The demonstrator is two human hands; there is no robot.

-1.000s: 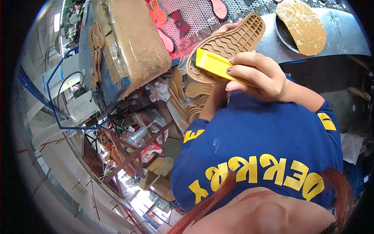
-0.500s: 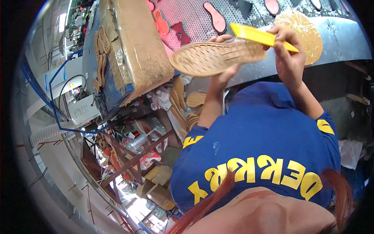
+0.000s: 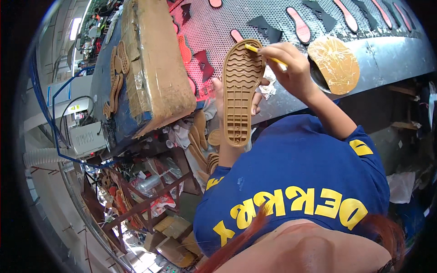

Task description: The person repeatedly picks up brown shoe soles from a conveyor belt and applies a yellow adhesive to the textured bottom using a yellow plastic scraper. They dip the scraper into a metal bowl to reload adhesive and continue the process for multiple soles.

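A tan shoe sole (image 3: 237, 91) stands nearly upright in front of me, with its wavy and gridded tread towards me. My left hand (image 3: 218, 93) grips it from behind; part of the hand is hidden by the sole, and fingers show at both its edges. Between the fingers of my right hand (image 3: 291, 68) is a thin, flat yellow tool (image 3: 253, 48), seen almost edge-on. Its tip lies over the wavy tread near the sole's upper end; whether it touches cannot be made out.
Pink insoles (image 3: 298, 26) and dark cut pieces (image 3: 265, 29) lie on a mesh surface (image 3: 273, 11) ahead. A round tan pad (image 3: 336, 63) rests on the metal edge (image 3: 378, 59). To the left stands a taped cardboard box (image 3: 166, 68), with more soles (image 3: 119, 63) beyond it.
The sole has turned from lying sideways to upright, its tread now facing me. My right hand has moved left and down, bringing the yellow tool over the sole's upper part.
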